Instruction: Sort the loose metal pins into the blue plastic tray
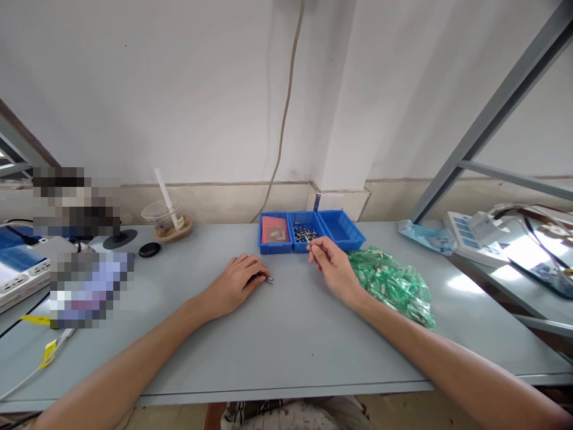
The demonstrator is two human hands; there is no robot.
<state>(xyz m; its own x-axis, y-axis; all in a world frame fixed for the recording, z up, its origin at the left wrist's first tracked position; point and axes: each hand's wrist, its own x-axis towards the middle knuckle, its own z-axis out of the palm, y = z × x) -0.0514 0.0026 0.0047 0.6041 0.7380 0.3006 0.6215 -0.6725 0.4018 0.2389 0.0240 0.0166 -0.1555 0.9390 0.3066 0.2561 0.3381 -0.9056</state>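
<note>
My left hand (236, 283) rests on the grey table with its fingers curled. A short, thin metal pin (269, 280) pokes out beyond its fingertips. At the front edge of the middle blue bin (293, 246), my right hand (333, 266) is closed in a pinch; whatever lies between its fingertips is too small to make out. That bin holds a heap of small metal pins (303, 233). To its left, another blue bin (260, 243) contains a pinkish-red packet (274, 228) with small pieces on it. A third blue bin (342, 227) adjoins on the right.
Crumpled green plastic bags (394, 286) lie beside my right forearm. A light-blue packet (427, 237) and power strip (474, 239) sit farther right. On the left are a lidded cup (163, 218) with a straw, a black disc (149, 249) and another power strip (24, 278).
</note>
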